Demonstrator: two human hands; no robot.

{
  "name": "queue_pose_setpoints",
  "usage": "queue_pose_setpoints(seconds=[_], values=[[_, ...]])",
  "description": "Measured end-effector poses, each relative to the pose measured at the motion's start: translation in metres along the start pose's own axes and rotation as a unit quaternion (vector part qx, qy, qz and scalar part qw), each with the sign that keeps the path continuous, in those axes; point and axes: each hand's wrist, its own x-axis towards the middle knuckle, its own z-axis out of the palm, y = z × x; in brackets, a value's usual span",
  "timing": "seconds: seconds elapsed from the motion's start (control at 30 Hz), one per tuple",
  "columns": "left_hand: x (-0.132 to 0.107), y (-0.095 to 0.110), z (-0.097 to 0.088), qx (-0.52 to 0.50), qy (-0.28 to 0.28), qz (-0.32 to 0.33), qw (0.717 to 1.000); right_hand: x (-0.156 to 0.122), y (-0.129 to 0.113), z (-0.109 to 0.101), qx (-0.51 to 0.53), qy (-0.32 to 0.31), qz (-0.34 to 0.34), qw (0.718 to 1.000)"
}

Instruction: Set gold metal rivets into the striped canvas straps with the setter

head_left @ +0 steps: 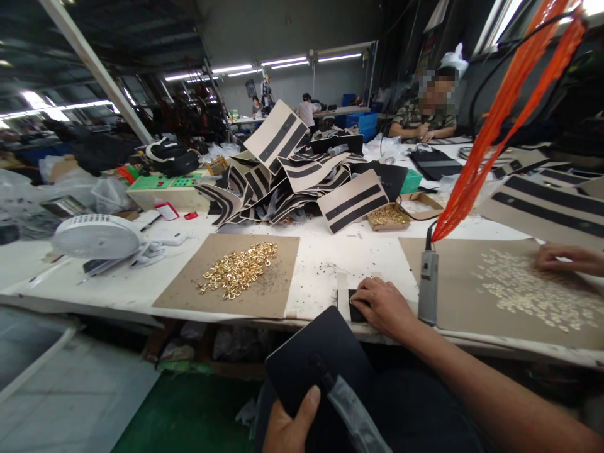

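Observation:
My left hand (292, 423) grips the lower edge of a flat black panel (325, 352), thumb on top, below the table's front edge. On that panel lies a dark strap-like piece sleeved in clear plastic (353, 412). My right hand (384, 306) rests at the table edge with its fingers pinched together over a small black pad (357, 309). A tiny glint shows at the fingertips, too small to name. To the left, a heap of gold metal rings or links (238, 270) lies on a brown cardboard sheet (186, 289).
Beige panels with black stripes (292, 179) are piled behind. A grey handheld tool (428, 286) hangs by orange cords (495, 138). At right, a co-worker's hand (569, 258) is over pale small pieces (528, 289). A white fan (97, 236) stands left. Another person (427, 116) sits across.

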Motion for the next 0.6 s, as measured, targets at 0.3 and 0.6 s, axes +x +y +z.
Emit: queue_pose_setpoints(seconds=[0.3, 0.6], values=[[-0.006, 0.03, 0.001, -0.058, -0.118, 0.069, 0.989, -0.025, -0.035, -0.035, 0.25, 0.142, -0.024, 0.957], [-0.042, 0.049, 0.03, 0.129, -0.067, 0.27, 0.952, -0.07, -0.124, -0.047, 0.382, -0.028, -0.052, 0.922]])
